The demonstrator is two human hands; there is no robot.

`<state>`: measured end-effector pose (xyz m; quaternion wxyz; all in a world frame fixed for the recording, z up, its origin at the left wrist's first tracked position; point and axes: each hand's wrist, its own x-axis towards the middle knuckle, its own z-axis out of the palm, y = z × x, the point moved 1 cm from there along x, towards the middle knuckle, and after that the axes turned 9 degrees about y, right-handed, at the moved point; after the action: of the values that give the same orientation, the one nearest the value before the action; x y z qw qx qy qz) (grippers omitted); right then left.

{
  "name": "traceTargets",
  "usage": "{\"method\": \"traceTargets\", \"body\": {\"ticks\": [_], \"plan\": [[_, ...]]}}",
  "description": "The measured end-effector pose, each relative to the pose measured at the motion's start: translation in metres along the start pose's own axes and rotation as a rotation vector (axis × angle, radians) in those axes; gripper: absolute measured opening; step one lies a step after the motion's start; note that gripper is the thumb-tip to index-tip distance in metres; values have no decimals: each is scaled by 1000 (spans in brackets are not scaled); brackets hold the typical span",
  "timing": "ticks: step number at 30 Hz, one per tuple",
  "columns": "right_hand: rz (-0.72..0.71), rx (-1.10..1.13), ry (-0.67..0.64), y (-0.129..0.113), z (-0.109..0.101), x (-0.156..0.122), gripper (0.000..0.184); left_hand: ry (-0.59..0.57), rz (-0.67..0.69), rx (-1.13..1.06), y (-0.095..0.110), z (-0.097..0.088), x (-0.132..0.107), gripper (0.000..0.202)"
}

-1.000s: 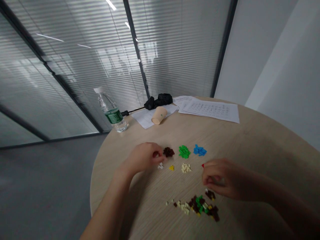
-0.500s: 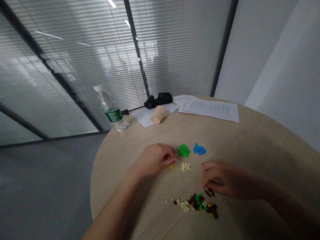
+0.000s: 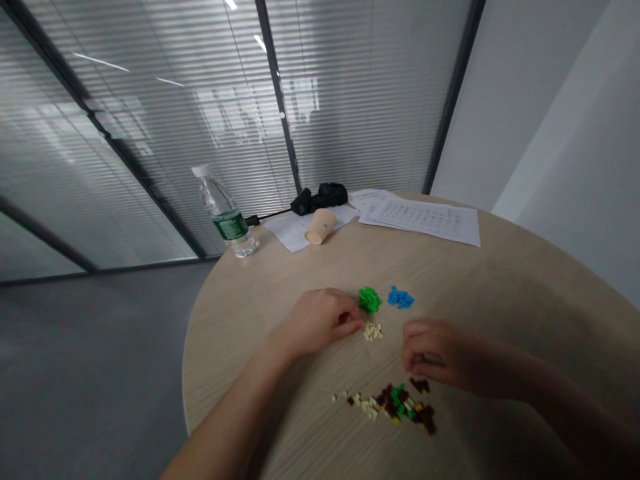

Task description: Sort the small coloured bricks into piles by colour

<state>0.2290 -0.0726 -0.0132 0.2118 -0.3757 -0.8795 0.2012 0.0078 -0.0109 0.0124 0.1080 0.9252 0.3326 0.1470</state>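
Note:
My left hand point(image 3: 325, 321) is over the table with thumb and fingers curled together, the tips at the left edge of a small pile of cream toy bricks point(image 3: 373, 331). What lies between those fingertips, if anything, is hidden. Just beyond them is a heap of green bricks point(image 3: 370, 300), with blue bricks point(image 3: 401, 298) to its right. My right hand point(image 3: 431, 350) is closed too, fingers bent inward, right above a few dark brown bricks point(image 3: 420, 385); its grip is too small to make out. Nearer me lies a mixed pile of brown, green, cream and yellow bricks point(image 3: 400, 403).
At the back left of the round wooden table point(image 3: 240, 313) stands a water bottle point(image 3: 231, 225). A paper cup point(image 3: 321, 226) lies on its side on a sheet. Behind it are a black bundle point(image 3: 325, 196) and printed papers point(image 3: 425, 220). Glass with blinds point(image 3: 360, 100) rises behind.
My left hand has shifted slightly right to the cream bricks, covering the yellow piece that showed beneath it. The right hand has stayed nearly in place; its fingers have moved a little.

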Motion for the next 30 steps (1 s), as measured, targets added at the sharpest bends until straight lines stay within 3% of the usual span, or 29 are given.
{"method": "traceTargets", "body": {"ticks": [6,10,16,19,22,24,27,30], "plan": [[-88,-32,273,-6,-5,7,16,55,-75,-413,14,4,4,21],[-147,-29,492,-13,-3,10,18,-3,-76,-627,28,7,6,16],[-137,21,590,-16,4,11,15,-52,-203,-804,26,12,6,13],[-145,38,613,-18,4,12,12,-20,-187,-823,24,15,5,12],[-146,14,615,-20,4,12,10,-19,-121,-737,21,11,3,17],[-151,-19,623,-18,3,12,11,-32,-118,-561,13,2,0,17],[-143,-49,636,-14,-1,10,9,-28,-231,-76,-8,-14,-8,11],[-144,-71,633,-10,-4,8,10,-131,-308,81,-26,-25,-17,13]]}}
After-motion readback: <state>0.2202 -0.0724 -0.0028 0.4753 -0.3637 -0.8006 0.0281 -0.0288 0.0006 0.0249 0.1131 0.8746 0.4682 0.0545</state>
